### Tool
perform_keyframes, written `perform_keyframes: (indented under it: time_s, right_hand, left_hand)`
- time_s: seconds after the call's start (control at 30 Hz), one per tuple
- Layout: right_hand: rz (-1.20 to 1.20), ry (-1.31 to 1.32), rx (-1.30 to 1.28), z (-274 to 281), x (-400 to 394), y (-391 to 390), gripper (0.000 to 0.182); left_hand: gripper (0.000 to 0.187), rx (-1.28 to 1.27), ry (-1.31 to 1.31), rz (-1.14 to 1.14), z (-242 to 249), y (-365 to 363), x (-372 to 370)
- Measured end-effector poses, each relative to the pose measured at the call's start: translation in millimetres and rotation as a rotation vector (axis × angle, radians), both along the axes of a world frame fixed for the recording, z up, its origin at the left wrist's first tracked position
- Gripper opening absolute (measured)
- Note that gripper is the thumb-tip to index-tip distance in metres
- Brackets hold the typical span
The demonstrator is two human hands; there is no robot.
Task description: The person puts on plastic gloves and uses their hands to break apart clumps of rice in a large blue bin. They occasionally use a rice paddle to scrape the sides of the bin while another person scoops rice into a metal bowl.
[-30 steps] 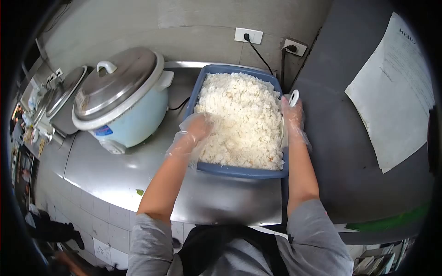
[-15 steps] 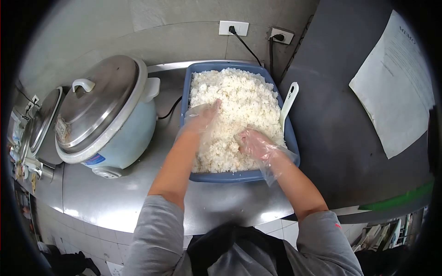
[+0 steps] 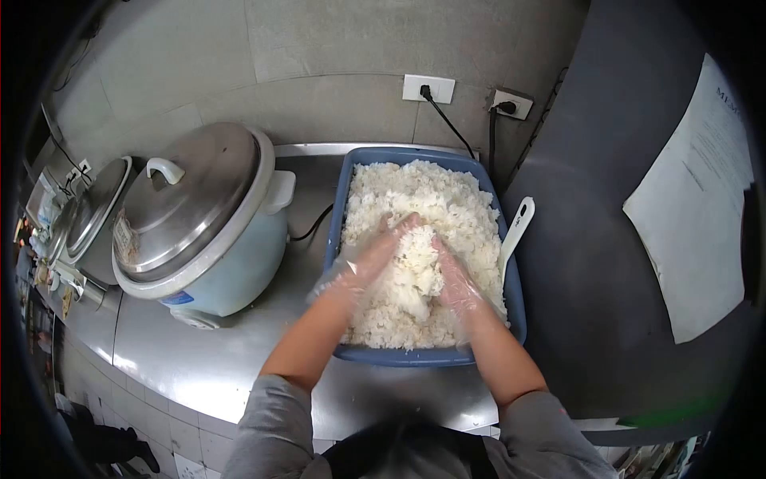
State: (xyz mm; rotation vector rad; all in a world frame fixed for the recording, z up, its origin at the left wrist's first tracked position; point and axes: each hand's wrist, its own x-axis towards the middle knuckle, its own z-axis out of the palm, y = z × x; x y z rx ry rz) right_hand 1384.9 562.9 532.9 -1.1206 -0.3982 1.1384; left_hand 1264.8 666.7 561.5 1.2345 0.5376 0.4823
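Note:
Cooked white rice [image 3: 423, 188] fills a blue rectangular tub [image 3: 415, 357] on the steel counter. My left hand [image 3: 373, 259] and my right hand [image 3: 456, 279], both in clear plastic gloves, are cupped from either side around a clump of rice [image 3: 417, 267] at the middle of the tub. The fingertips come close together at the clump's far end. Some fingers are partly hidden by rice and glove. A white rice paddle [image 3: 519, 227] leans at the tub's right side, its handle sticking up past the rim, beside my right hand.
A large rice cooker [image 3: 211, 231] with a metal lid stands left on the steel counter [image 3: 159, 351]; another cooker [image 3: 100, 215] is beyond it. Wall sockets [image 3: 428, 89] with plugged cords are behind the tub. A dark panel [image 3: 590, 239] bearing a paper memo [image 3: 698, 207] rises at right.
My hands, apart and dug into the rice before, have come together around a clump of rice. The camera view has shifted, so the tub and cookers appear lower in the picture.

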Motion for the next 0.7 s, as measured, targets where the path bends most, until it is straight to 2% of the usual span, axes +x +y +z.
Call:
perform_keyframes:
  time_s: [0.03, 0.07, 0.13, 0.17, 0.2, 0.23, 0.3, 0.33, 0.4, 0.5, 0.53, 0.57, 0.6, 0.67, 0.7]
  right_hand:
    - [-0.060, -0.114, -0.044, -3, 7, 2, 0.063]
    - [-0.167, -0.214, -0.090, 22, -2, 2, 0.069]
    - [-0.054, -0.593, 0.047, 19, 24, 17, 0.072]
    - [-0.041, -0.671, 0.023, 19, 35, 22, 0.073]
    - [-0.029, -0.749, -0.001, 26, 42, 26, 0.073]
    - [-0.061, -0.717, -0.114, 58, 36, 25, 0.073]
    - [-0.137, -0.700, -0.236, 86, 36, 26, 0.072]
    - [-0.179, -0.716, -0.243, 97, 35, 27, 0.072]
    - [-0.051, -0.760, -0.386, 136, 38, 18, 0.074]
    - [-0.359, -0.940, -0.124, 134, 37, 26, 0.071]
    - [-0.456, -1.088, -0.091, 123, 50, 40, 0.074]
    - [-0.419, -1.087, -0.195, 116, 66, 46, 0.076]
    - [-0.381, -1.084, -0.297, 121, 71, 48, 0.079]
    - [-0.211, -1.088, -0.470, 161, 52, 25, 0.087]
    - [-0.187, -1.110, -0.471, 161, 54, 25, 0.085]
  left_hand:
    - [0.114, -0.009, -0.036, 0.026, 25, -13, -4]
    - [0.124, -0.017, -0.073, 0.050, 50, -25, -7]
    - [0.125, 0.129, 0.017, 0.062, 50, -22, 9]
    - [0.126, 0.198, 0.066, 0.062, 50, -21, 17]
    - [0.124, 0.158, 0.154, 0.129, 75, -28, 13]
    - [0.121, 0.148, 0.059, 0.096, 70, -22, 14]
    - [0.116, 0.125, -0.139, 0.034, 57, -3, 17]
    - [0.094, 0.232, 0.319, 0.086, 95, -10, 21]
    - [0.078, 0.201, -0.147, -0.021, 77, -1, 23]
    - [0.045, 0.488, -0.324, 0.036, 74, -1, 25]
    - [0.042, 0.713, -0.210, 0.113, 75, 10, 31]
    - [0.041, 0.938, -0.091, 0.193, 77, 18, 34]
    - [0.040, 0.946, 0.269, 0.234, 88, 17, 31]
    - [0.038, 0.892, 0.329, 0.176, 123, 2, 24]
    - [0.038, 0.864, 0.358, 0.146, 132, -2, 22]
